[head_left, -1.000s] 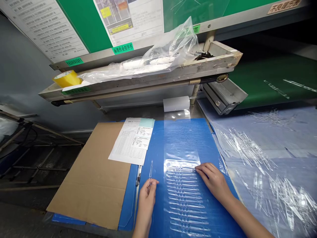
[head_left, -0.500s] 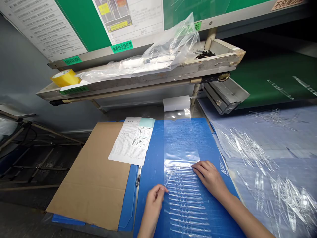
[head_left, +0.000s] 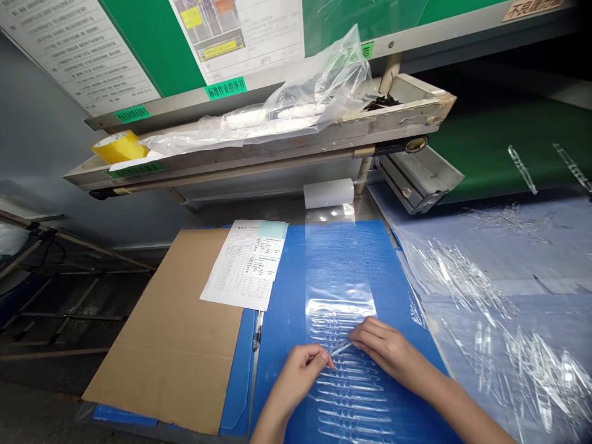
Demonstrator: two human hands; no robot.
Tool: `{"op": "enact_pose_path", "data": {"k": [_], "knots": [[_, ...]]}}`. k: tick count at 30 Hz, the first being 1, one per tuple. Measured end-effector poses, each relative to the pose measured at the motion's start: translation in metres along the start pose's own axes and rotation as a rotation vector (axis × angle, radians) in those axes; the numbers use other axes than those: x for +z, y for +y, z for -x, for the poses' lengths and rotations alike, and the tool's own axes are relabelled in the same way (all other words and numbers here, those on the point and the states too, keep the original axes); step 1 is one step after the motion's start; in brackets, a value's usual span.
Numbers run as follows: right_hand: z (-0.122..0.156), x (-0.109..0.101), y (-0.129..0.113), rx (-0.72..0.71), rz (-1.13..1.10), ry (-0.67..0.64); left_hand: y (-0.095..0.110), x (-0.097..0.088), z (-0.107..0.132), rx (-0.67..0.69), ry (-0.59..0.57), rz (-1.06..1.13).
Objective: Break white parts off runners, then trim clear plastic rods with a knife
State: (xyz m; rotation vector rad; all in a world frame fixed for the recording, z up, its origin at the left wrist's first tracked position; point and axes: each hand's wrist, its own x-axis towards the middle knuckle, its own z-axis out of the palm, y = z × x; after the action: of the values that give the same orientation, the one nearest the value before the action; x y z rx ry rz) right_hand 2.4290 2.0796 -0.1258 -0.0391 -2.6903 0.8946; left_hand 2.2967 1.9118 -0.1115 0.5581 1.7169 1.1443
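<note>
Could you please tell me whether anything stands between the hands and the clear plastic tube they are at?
Nothing visible does: the left hand and right hand meet the clear plastic tube directly, one at each end, over the clear blister tray.

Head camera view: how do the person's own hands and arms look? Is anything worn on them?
The left hand and right hand are both bare, with no gloves, rings or tape in view. The left forearm and right forearm show no sleeve, watch or bracelet before the picture's edge. The fingers are slender; no cables or markings show.
</note>
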Motion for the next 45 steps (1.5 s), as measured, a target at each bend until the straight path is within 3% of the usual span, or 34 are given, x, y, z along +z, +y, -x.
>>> {"op": "enact_pose_path", "data": {"k": [2,6,8,17,26,30,33,36,39,42,45], "knots": [[0.003,0.001,0.008,0.025,0.028,0.033,-0.002,-0.006,-0.002,0.020,0.113,0.003],[0.006,0.007,0.034,0.148,0.135,0.176,-0.009,-0.022,-0.007,0.068,0.473,0.028],[0.006,0.010,0.044,0.179,0.175,0.204,-0.014,-0.027,-0.007,0.073,0.549,0.049],[0.002,0.014,0.051,0.163,0.237,0.169,-0.019,-0.022,0.005,0.083,0.498,0.021],[-0.002,0.019,0.053,0.132,0.253,0.142,-0.017,-0.014,0.007,0.117,0.430,-0.196],[-0.008,0.020,0.048,0.158,0.273,0.131,-0.010,-0.002,0.000,0.197,0.400,-0.354],[-0.006,0.012,0.038,0.216,0.308,0.121,-0.005,0.010,-0.014,0.338,0.363,-0.491],[0.018,-0.010,0.033,0.358,0.362,0.152,-0.008,0.019,-0.032,0.507,0.331,-0.850],[0.071,-0.048,0.036,0.647,0.456,0.260,-0.018,0.023,-0.047,0.575,0.322,-1.175],[0.135,-0.087,0.041,1.032,0.570,0.351,-0.027,0.021,-0.054,0.604,0.323,-1.298],[0.181,-0.106,0.046,1.327,0.582,0.289,-0.030,0.019,-0.055,0.633,0.341,-1.331]]}}
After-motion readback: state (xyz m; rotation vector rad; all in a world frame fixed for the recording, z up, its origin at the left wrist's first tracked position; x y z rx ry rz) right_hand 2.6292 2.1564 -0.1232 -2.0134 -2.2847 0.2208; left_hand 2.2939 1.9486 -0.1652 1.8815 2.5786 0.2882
